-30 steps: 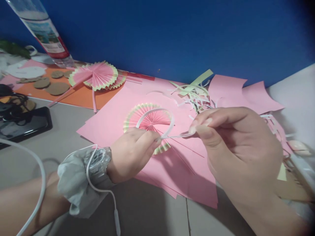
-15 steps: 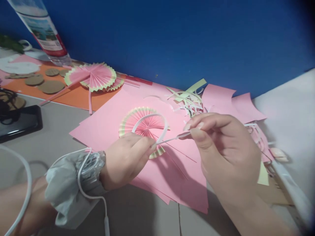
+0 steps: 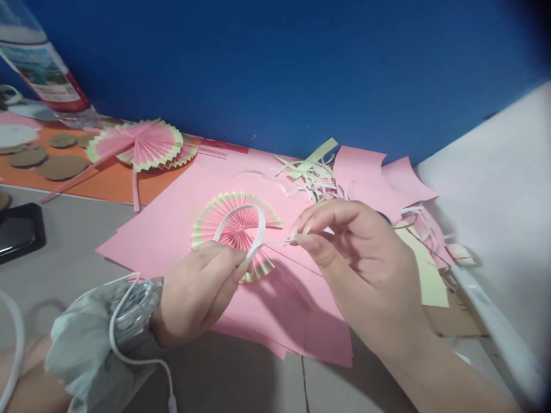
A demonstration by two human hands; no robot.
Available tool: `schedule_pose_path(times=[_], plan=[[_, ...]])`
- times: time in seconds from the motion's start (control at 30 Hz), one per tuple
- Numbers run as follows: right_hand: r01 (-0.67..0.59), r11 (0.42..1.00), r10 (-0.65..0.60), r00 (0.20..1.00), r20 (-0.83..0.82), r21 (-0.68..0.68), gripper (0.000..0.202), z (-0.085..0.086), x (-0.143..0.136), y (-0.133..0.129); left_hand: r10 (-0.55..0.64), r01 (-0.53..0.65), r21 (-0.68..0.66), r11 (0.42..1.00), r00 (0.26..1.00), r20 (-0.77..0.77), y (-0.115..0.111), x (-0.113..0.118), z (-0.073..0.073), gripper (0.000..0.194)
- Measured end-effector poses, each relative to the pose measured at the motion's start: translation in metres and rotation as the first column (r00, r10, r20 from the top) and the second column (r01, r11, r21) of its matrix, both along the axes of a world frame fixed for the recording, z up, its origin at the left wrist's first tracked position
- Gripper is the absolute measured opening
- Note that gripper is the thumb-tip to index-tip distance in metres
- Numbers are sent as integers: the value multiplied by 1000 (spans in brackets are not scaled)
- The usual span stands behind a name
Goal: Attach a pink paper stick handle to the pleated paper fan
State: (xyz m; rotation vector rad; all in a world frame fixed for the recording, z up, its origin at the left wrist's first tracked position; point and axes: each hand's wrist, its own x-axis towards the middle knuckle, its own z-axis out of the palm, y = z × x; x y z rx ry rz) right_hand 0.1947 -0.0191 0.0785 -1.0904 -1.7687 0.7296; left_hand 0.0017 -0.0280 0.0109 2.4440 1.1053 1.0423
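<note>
A thin white strip [image 3: 262,221] is running between the two hands, in front of a pleated fan as the camera sees it. The left hand [image 3: 200,287] is closing over the strip, back of the hand uppermost, with thumb and forefinger gripping near its crossing point. The right hand [image 3: 361,264] is pinching the far end between thumb and fingertip, while its other fingers are curling loosely with space inside the palm. The strip is bending into a rounded loop above the left hand, looking broad there and turning narrow, almost edge-on, between the hands.

Behind the loop, the pink pleated fan [image 3: 241,225], edged in pale green, is lying on pink sheets [image 3: 275,315]. Farther out, a heap of paper scraps [image 3: 318,178] is sitting near the blue panel [image 3: 275,69]. To the left, another fan [image 3: 148,143] is resting partly over an orange sheet [image 3: 159,186], where cardboard discs [image 3: 64,167] are lying. A bottle [image 3: 55,80] is standing behind them, and a black phone [image 3: 21,229] is lying nearer.
</note>
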Motion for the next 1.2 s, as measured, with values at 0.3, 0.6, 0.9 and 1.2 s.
schedule_pose_path(times=[0.3, 0.6, 0.9, 1.2], plan=[[40, 999, -40, 998, -38, -5, 6, -2, 0, 3, -96, 96, 0, 995, 995, 31, -1, -1, 2, 19], [10, 998, -15, 997, -77, -60, 6, -7, 1, 9, -112, 113, -9, 994, 994, 16, 0, 0, 2, 19], [-97, 961, 35, 972, -232, -260, 6, -14, 4, 19, -56, 59, -143, 988, 998, 23, -3, 2, 3, 24], [-206, 898, 53, 928, -368, -390, 21, -11, 9, 24, -44, 49, -252, 966, 999, 27, -3, 2, 3, 25]])
